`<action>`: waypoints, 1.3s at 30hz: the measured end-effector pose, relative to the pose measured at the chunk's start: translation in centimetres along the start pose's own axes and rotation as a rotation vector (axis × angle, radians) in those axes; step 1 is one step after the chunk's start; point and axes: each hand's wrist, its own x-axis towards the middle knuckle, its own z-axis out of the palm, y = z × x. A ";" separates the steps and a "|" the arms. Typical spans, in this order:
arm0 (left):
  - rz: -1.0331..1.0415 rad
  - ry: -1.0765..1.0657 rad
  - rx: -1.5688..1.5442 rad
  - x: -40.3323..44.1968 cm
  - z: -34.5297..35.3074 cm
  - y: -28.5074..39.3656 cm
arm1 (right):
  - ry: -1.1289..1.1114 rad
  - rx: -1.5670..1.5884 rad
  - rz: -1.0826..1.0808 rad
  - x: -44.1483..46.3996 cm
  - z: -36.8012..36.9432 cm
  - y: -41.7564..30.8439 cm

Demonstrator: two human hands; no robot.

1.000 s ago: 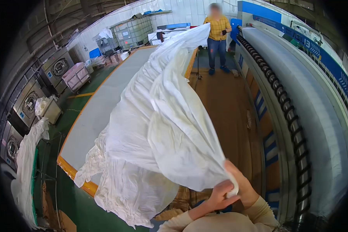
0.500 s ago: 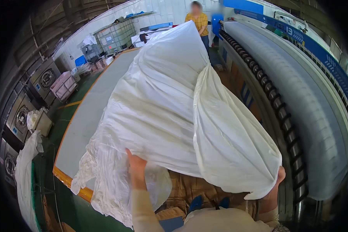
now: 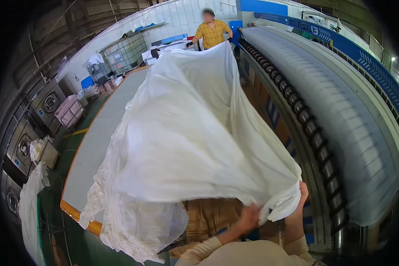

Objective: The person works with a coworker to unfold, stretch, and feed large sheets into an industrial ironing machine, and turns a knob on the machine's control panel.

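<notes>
A large white sheet (image 3: 177, 133) billows between me and a co-worker in a yellow checked shirt (image 3: 212, 34). My right hand (image 3: 303, 193) is closed on the sheet's near right corner, beside the roller machine. Just left of it, my left hand (image 3: 250, 216) is at the sheet's near edge. Motion smears its fingers, so I cannot tell whether they grip the cloth. At the far end, the co-worker's hands are spread at the two far corners. The sheet's left side lies bunched on the grey table (image 3: 91, 155) and hangs over its near end.
Along my right runs a large ironing machine with a dark spiral-wrapped roller (image 3: 303, 113) and a pale padded bed (image 3: 323, 102). Washing machines (image 3: 22, 148), a pink laundry cart (image 3: 70, 111) and a pile of white cloth (image 3: 31, 195) stand left. A caged tank (image 3: 126, 55) is at the back.
My left hand has moved right, from the sheet's lower left to near its right corner. The sheet has spread and billowed. The co-worker has moved left and spread both arms.
</notes>
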 end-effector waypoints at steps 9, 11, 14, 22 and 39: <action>-0.234 -0.096 -0.358 -2.3 0.1 -9.3 | 0.033 -0.299 -0.119 0.2 -5.6 3.4; -0.311 0.015 -0.301 -4.1 0.8 -13.6 | 0.123 -0.002 0.220 -0.6 -3.5 4.4; -0.477 0.186 -0.509 -4.5 -0.2 -12.8 | -0.028 0.097 0.617 -0.7 0.2 4.7; -0.826 0.246 -1.443 -1.5 -2.0 -8.5 | -0.089 -0.180 0.670 -2.8 -2.3 9.5; -0.149 0.300 -0.927 -3.6 -11.6 6.0 | -0.396 -1.353 0.366 -5.0 -17.3 19.5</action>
